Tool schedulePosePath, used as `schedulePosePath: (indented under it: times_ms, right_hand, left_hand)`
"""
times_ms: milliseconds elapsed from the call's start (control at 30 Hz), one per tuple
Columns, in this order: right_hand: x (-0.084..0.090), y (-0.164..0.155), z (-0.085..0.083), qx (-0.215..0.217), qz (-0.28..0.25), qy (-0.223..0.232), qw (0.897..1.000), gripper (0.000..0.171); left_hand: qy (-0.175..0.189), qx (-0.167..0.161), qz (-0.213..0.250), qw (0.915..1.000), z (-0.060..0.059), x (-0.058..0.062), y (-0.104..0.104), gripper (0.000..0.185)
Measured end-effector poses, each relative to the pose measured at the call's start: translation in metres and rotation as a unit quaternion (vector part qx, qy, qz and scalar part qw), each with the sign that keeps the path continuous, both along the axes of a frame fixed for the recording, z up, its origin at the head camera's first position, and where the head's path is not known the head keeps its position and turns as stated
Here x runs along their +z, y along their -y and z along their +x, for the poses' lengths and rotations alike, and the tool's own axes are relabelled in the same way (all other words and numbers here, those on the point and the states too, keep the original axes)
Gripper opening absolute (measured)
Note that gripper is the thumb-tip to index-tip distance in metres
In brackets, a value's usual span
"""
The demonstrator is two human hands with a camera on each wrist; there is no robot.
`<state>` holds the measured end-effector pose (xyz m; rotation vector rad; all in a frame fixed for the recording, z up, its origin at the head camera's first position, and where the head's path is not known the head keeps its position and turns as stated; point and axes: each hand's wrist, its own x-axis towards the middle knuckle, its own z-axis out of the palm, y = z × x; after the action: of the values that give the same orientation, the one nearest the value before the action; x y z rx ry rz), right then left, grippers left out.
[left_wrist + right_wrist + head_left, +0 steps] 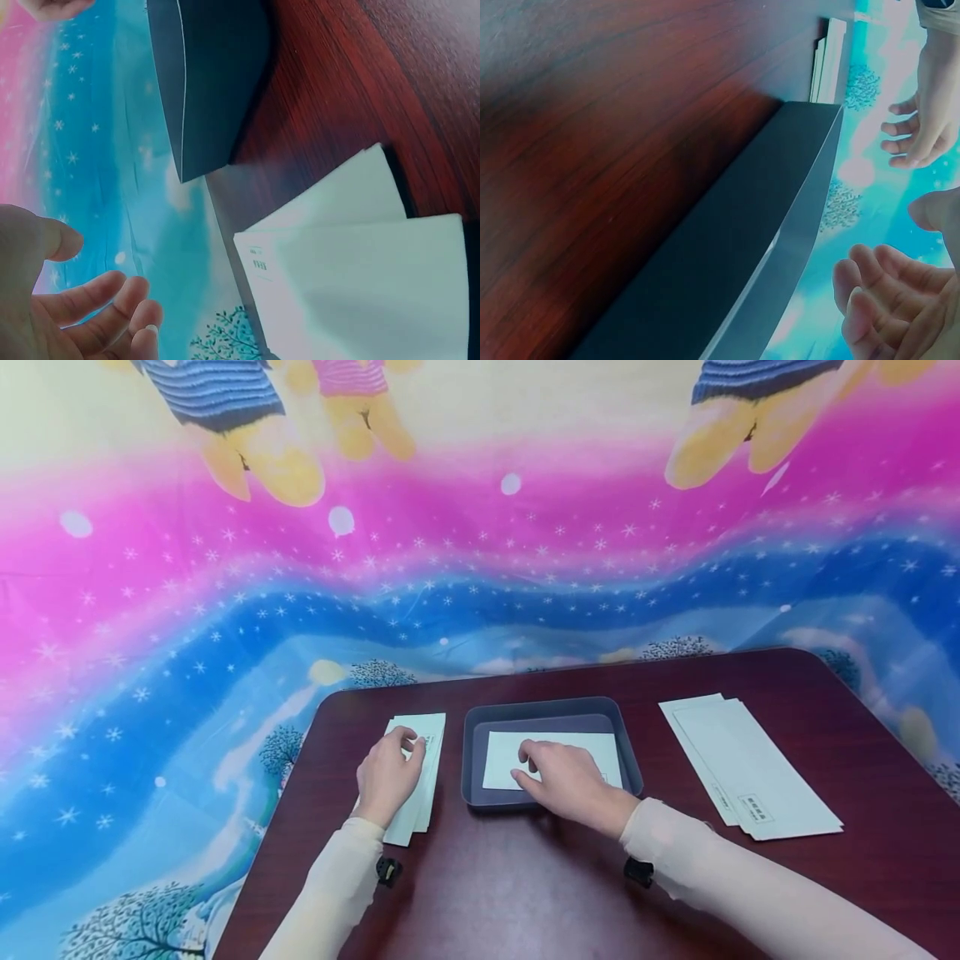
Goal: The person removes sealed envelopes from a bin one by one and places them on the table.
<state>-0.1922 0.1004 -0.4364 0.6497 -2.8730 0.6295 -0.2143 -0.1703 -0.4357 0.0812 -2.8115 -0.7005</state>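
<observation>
Left hand (pixel 388 774), grip released, hovers over the envelope stack (pixel 420 777) on the bench (pixel 525 893). Right hand (pixel 572 779), grip released, rests on the envelope (pixel 555 758) in the grey tray (pixel 551 708). Risk: dragging fingers could crumple that envelope or shift the tray.

I count one grey tray (pixel 627 752) at the middle of the table, and one white envelope (pixel 502 758) lying inside it. Left of the tray there is a small stack of envelopes (pixel 431 735); I can make out at least two edges, though the exact number is unclear. Right of the tray sits another stack (pixel 750 768), showing at least two envelopes. I have two hands in view: my left hand (pixel 387 777) and my right hand (pixel 570 781).
</observation>
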Motion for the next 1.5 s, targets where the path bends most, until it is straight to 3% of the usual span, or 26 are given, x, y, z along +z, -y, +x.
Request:
schedulePosePath:
  times_ms: [633,1200,1500]
  right_hand:
    - [0.000,-0.014,-0.011,-0.003,0.025,0.014,1.000,0.024]
    - [-0.009,-0.035,-0.030,-0.007,0.049,0.046,0.998,0.032]
    - [-0.007,-0.041,-0.039,-0.016,0.056,0.063,0.996,0.034]
  left_hand:
    - [-0.001,-0.030,-0.008,0.9995,-0.002,0.000,-0.021,0.027]
    - [0.005,-0.048,-0.009,0.9988,-0.002,-0.008,-0.041,0.021]
    - [0.005,-0.075,-0.010,0.9971,-0.001,-0.013,-0.054,0.019]
